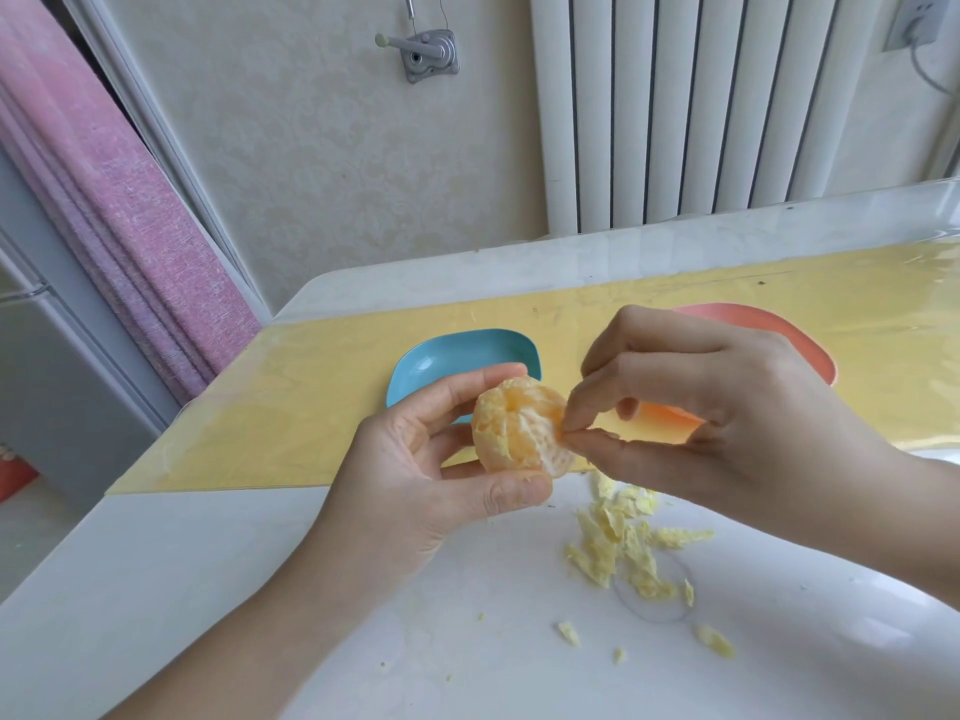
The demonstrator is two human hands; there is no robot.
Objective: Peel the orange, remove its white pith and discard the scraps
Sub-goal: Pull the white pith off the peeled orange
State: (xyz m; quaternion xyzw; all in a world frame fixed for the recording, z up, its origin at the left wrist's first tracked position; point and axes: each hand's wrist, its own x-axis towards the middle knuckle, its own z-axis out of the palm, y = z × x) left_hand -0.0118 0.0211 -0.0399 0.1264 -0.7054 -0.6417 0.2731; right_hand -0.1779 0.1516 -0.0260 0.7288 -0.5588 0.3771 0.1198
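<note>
The orange (514, 428), already stripped of its peel, sits in the left hand (415, 459), whose thumb and fingers curl round it and hold it above the near part of the desk (234, 589). The right hand (727, 407) meets it on the orange's right side, thumb and forefinger closed in a pinch on a shred of white pith (562, 438) at the fruit's surface. The step in hand looks to be pith-picking, and it seems well along: most segments show bare flesh, with pale webbing mainly on the orange's right face. To do it well, the pull is best made along the segment rather than straight out, so the strand lifts in one length and the thin membrane does not tear (a burst segment would leak juice). The left hand should grip lightly and turn the fruit to bring each pale patch toward the pinching fingers. Two containers stand beyond the orange. A blue dish (441, 356) just behind it appears to hold nothing. A coral dish (779, 330) behind and to the right of the orange is mostly hidden by the right hand, so its contents cannot be told. The pith scraps (618, 543) lie loose on the desk below and to the right of the orange, in neither dish, so discarding is not yet done.
</note>
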